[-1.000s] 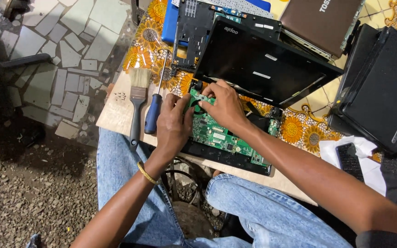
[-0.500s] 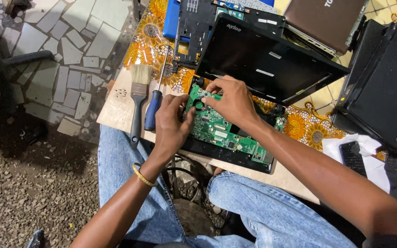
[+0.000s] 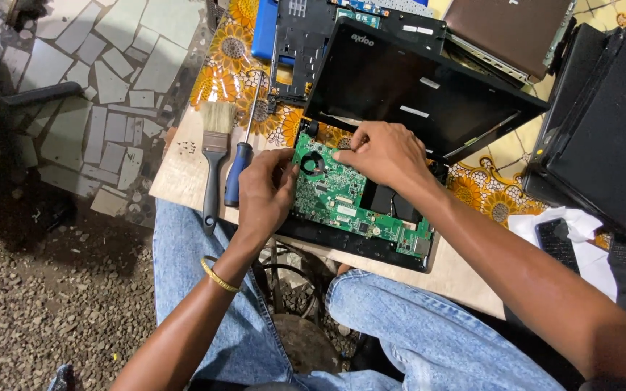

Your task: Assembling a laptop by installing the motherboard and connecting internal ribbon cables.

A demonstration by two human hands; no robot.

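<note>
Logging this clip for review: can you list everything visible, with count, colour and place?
circuit board: 1, green, in the opened laptop base at the table's front edge
laptop lid: 1, black, behind the board
paintbrush: 1, black handle, pale bristles, left of board
screwdriver: 1, blue handle, beside the brush
closed laptops: 2, one black at right, one brown at top
phone: 1, dark, on white cloth
left hand: at the board's left edge
right hand: on the board's top edge
</note>
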